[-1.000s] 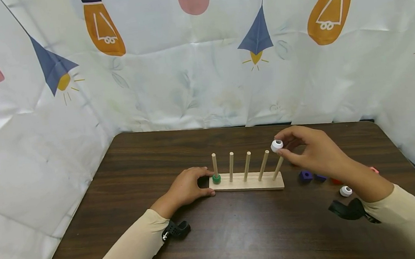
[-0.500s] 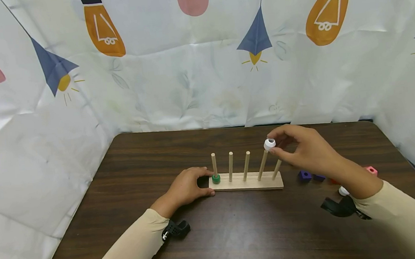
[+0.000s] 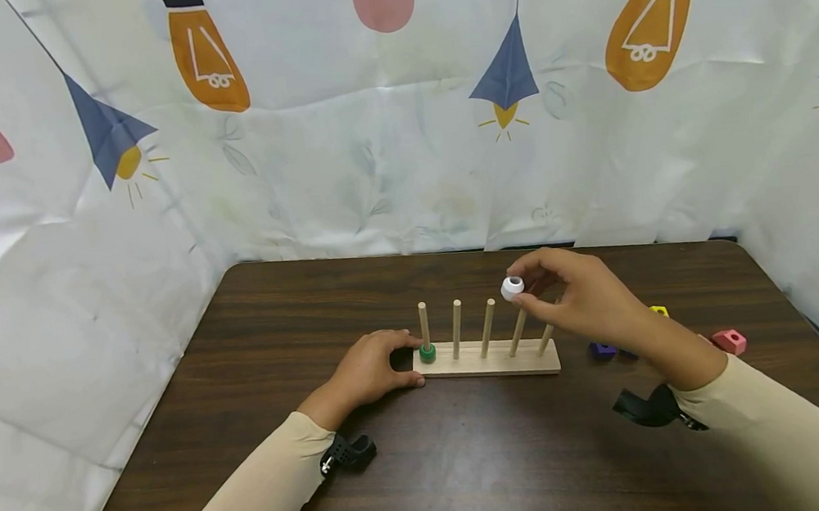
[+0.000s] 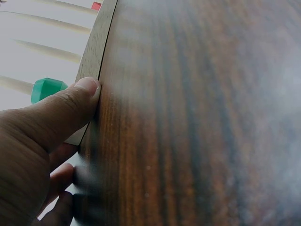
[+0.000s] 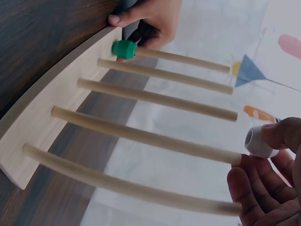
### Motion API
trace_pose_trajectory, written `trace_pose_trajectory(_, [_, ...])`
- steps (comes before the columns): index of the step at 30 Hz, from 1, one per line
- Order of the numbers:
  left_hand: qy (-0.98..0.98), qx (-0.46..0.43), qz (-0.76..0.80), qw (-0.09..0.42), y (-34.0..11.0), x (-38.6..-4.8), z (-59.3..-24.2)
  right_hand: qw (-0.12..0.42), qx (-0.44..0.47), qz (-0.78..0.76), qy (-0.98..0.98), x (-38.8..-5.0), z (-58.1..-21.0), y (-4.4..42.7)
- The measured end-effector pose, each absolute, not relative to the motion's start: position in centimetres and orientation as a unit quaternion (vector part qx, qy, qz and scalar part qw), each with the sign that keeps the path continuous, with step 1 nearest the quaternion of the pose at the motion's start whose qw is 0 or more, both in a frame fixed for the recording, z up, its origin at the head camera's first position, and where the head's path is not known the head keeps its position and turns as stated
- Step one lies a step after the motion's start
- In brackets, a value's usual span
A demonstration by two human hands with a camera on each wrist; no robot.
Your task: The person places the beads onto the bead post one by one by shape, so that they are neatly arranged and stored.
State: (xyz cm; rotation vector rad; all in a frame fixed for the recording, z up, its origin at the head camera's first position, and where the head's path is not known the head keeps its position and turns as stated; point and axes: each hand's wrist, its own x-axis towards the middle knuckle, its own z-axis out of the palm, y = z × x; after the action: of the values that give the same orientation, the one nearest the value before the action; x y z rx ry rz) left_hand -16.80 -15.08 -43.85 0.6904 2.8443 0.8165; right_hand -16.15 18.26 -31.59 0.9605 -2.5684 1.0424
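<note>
My left hand (image 3: 368, 368) grips the left end of a wooden peg board (image 3: 494, 366), thumb on its front edge. Several upright pegs stand on the board. A green bead (image 3: 428, 354) sits at the bottom of the leftmost peg. In my right hand (image 3: 587, 292), thumb and fingers pinch a white bead (image 3: 512, 288), its hole showing. That bead is above the board, close to the top of the second peg from the right and apart from the pegs. In the right wrist view the white bead (image 5: 259, 143) is beyond the peg tips.
Right of the board lie purple blocks (image 3: 602, 350), partly hidden by my right arm. A pink block with a hole (image 3: 730, 341) and a yellow block (image 3: 659, 311) are near that arm. A printed cloth (image 3: 386, 167) hangs behind the brown table (image 3: 474, 463).
My right hand has moved left with the white bead, from over the rightmost peg to past the second peg from the right. The left hand and board have stayed put.
</note>
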Motion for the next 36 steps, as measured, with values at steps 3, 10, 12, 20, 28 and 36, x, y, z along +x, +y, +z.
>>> trace_pose_trajectory(3, [0.934,0.228,0.271,0.052,-15.1,-16.8,-43.9,0.101,0.326,0.358,-0.869,-16.2,-31.7,17.9])
trace_pose_trajectory(10, [0.933,0.23,0.272,0.05,-15.1,-16.9,-44.0,0.105,0.337,0.364,-0.862,-16.3,-31.7,16.8])
trace_pose_trajectory(12, [0.933,0.231,0.272,0.049,-15.1,-16.9,-44.1,0.103,0.34,0.365,-0.86,-16.3,-31.7,16.4])
trace_pose_trajectory(20, [0.933,0.23,0.272,0.051,-15.1,-17.0,-44.1,0.097,0.349,0.376,-0.853,-16.4,-31.6,15.0])
trace_pose_trajectory(28, [0.934,0.233,0.268,0.048,-15.2,-17.2,-44.1,0.088,0.343,0.394,-0.848,-16.6,-31.6,13.8])
trace_pose_trajectory(36, [0.932,0.245,0.264,0.036,-15.1,-17.3,-44.3,0.072,0.323,0.398,-0.856,-16.4,-31.6,12.7])
